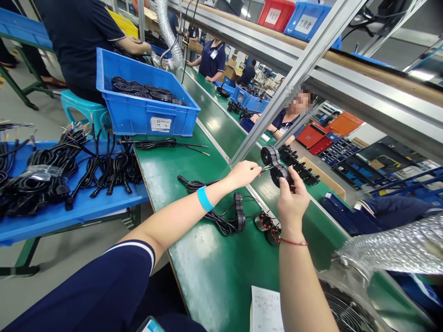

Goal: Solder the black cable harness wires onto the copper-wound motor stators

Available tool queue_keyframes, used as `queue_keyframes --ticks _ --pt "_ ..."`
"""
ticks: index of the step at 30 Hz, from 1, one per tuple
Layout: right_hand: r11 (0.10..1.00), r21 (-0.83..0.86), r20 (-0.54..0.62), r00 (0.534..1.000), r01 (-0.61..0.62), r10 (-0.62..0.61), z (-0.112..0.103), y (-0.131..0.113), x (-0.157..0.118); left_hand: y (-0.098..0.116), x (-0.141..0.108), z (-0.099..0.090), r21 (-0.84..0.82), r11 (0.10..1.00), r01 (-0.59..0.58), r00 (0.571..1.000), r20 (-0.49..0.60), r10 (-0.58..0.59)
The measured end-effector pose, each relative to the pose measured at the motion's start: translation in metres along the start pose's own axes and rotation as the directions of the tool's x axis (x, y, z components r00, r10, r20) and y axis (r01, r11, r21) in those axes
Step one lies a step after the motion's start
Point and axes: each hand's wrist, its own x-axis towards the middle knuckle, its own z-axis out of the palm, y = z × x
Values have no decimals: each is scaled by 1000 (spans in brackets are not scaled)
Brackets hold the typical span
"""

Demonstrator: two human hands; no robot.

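My left hand (pixel 245 175) is closed in a pinch on the end of a black cable (pixel 266 168), whose thin coloured wires reach the black double-ring plastic housing (pixel 273 159). Whether the wires pass into the housing I cannot tell. My right hand (pixel 294 198) grips that housing by its lower ring, holding it tilted above the bench. Below, a second black housing (pixel 239 212) stands on edge beside a coiled black cable (pixel 221 223). Close to my right wrist lie two motor stators (pixel 265 222) with copper-coloured windings. Another cable bundle (pixel 194 185) rests behind my left forearm.
A blue bin (pixel 148 115) of black housings stands at the bench's far left. Cable bundles fill a blue tray (pixel 166 133) side table at left. A metal post (pixel 266 120) rises beyond my hands. A silver duct (pixel 394 249) and paper sheet (pixel 265 309) are near right. Several co-workers sit around.
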Motion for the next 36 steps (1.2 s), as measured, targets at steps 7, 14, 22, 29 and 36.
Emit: queue_keyframes --ticks 7,14,22,29,36 --pt "998 -29 58 997 51 -49 -6 -2 1 -3 1 1 -135 991 9 1000 2 -8" --pt "990 -50 91 988 132 -127 -6 -7 1 -1 4 5 -366 925 102 994 63 -85" --pt "976 -107 103 979 189 -178 -5 -10 1 -1 6 2 -491 853 179 984 97 -150" --pt "953 -181 85 969 244 -232 0 -11 -3 4 -1 2 -510 848 143 988 30 -149" --pt "917 -244 83 949 315 -303 4 -15 -6 4 -4 5 -509 853 117 991 6 -132"
